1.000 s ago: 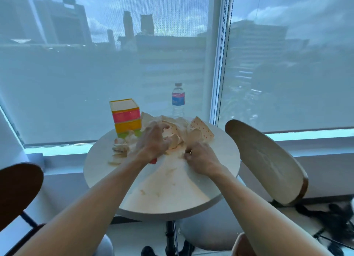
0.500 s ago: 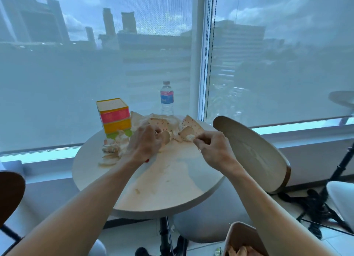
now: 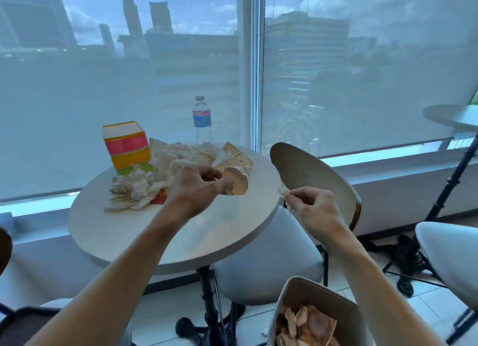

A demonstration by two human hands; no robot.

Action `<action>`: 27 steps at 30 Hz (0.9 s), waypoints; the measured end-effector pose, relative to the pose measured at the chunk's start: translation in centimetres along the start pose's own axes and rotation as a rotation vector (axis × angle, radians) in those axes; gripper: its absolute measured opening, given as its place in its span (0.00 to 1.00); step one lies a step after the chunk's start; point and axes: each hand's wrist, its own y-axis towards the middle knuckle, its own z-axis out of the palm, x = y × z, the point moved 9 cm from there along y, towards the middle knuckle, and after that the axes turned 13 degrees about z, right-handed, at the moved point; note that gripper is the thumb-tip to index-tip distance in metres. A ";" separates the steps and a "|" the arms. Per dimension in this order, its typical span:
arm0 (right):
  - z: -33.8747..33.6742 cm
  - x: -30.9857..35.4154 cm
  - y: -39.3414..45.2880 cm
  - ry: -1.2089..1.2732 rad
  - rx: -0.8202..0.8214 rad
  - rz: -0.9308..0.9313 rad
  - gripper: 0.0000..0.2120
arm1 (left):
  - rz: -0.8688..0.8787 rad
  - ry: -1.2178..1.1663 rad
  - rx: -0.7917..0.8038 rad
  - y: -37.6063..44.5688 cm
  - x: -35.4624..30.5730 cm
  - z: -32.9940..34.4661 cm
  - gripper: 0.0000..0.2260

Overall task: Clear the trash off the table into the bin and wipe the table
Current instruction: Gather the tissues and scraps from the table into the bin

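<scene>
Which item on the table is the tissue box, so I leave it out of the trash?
Start at the round table by the window. At its far left edge stands the tissue box, beside the crumpled paper pile. It alone is square and banded pink, yellow and green.

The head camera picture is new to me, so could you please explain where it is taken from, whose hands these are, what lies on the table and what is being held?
No machine here: a person wears a wide-angle camera on the head, looking forward and down, so you see their own two bare arms. The round table stands by a window. On it lie a heap of crumpled paper trash, a colourful box and a water bottle. The left hand is closed on a paper cup lifted from the pile. The right hand pinches a small scrap between its fingers, just past the table's edge. Below it, on the floor, stands the bin, already holding some paper. A chair stands beside the table.
</scene>
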 end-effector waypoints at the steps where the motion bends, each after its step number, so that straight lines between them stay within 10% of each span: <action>1: -0.7 -0.8 -0.2 0.001 0.003 0.016 0.07 | -0.004 -0.019 0.025 -0.7 -0.7 1.0 0.06; 19: -3.0 -22.1 -1.7 -0.404 0.290 0.377 0.03 | -0.248 -0.197 0.193 -12.7 -3.1 16.1 0.05; 27: -5.0 -21.5 1.0 -0.377 0.287 0.321 0.03 | -0.430 -0.118 0.212 -18.4 1.6 20.9 0.06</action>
